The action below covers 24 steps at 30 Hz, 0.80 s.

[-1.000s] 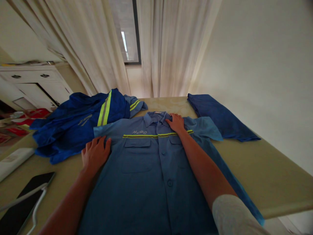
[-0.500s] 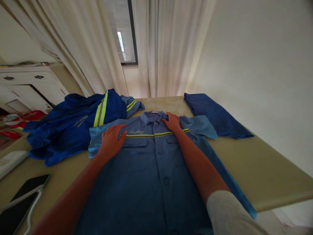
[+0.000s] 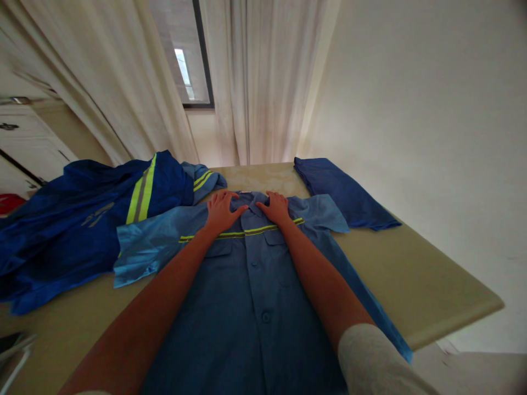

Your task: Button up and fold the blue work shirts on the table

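A blue-grey short-sleeved work shirt lies front up on the table, its collar at the far end. A yellow and dark stripe crosses its chest above the pocket flaps. On the left side of the collar rests my left hand, open, with its thumb pointing inward. My right hand lies on the collar's other side, fingers spread and thumb towards the left one. Both hands touch the fabric and hide parts of the collar and shoulders. The left sleeve is spread out flat.
A crumpled dark blue garment with a yellow-grey band lies at the left, partly beside a grey-blue sleeve. Folded navy cloth sits at the table's far right. A white cable is at the lower left. Curtains hang behind.
My left hand has moved right and away from me, from the chest lettering to the collar. My right hand stays near the collar, its thumb now turned inward. The view has shifted right.
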Each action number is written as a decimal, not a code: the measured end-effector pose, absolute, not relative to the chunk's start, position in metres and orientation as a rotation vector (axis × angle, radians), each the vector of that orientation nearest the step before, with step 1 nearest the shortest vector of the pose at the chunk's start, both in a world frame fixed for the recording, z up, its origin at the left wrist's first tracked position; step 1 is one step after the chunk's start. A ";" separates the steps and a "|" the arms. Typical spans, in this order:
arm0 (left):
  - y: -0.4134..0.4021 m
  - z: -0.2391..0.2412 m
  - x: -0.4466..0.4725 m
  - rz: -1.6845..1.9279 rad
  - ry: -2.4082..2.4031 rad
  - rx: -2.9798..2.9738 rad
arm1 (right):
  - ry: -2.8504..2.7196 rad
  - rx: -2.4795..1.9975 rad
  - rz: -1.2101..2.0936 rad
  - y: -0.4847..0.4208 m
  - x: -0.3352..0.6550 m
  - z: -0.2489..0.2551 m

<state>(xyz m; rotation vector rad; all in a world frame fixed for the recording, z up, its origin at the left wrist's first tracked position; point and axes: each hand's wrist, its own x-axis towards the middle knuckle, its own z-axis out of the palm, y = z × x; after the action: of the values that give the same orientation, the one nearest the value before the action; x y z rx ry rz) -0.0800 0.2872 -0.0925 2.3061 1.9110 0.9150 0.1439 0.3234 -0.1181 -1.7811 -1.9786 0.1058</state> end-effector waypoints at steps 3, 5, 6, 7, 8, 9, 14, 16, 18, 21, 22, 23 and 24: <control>0.288 -0.102 -0.081 0.803 1.838 2.373 | -1.998 -1.756 0.084 0.323 0.144 -0.118; 0.291 -0.108 -0.085 0.776 1.818 2.344 | -2.016 -1.738 0.094 0.323 0.145 -0.118; 0.292 -0.111 -0.086 0.776 1.799 2.343 | -2.022 -1.732 0.105 0.322 0.145 -0.118; 0.293 -0.113 -0.087 0.779 1.771 2.358 | -2.024 -1.726 0.116 0.322 0.145 -0.118; 0.294 -0.114 -0.088 0.784 1.729 2.386 | -2.021 -1.719 0.124 0.322 0.145 -0.117; 0.294 -0.115 -0.089 0.790 1.677 2.414 | -2.013 -1.712 0.128 0.321 0.145 -0.116; 0.293 -0.113 -0.087 0.801 1.420 2.492 | -2.085 -1.511 0.075 0.314 0.142 -0.111; 0.290 -0.111 -0.085 0.790 1.363 2.547 | -2.209 -1.363 0.074 0.312 0.141 -0.110; 0.289 -0.110 -0.083 0.787 1.345 2.580 | -2.281 -1.283 0.072 0.311 0.140 -0.109; 0.288 -0.110 -0.083 0.843 1.353 2.530 | -2.279 -1.283 0.068 0.311 0.141 -0.108; 0.288 -0.111 -0.083 0.870 1.364 2.506 | -2.257 -1.302 0.073 0.312 0.141 -0.107; 0.289 -0.112 -0.083 0.891 1.378 2.489 | -2.226 -1.326 0.080 0.313 0.142 -0.106; 0.290 -0.113 -0.084 0.894 1.390 2.485 | -2.187 -1.353 0.087 0.314 0.142 -0.105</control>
<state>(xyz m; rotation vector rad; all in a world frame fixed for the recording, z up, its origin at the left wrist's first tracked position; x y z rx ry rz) -0.0837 0.2901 -0.1126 2.4847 1.3902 0.8940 0.1420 0.3136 -0.1049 -1.3528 -2.1870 0.0872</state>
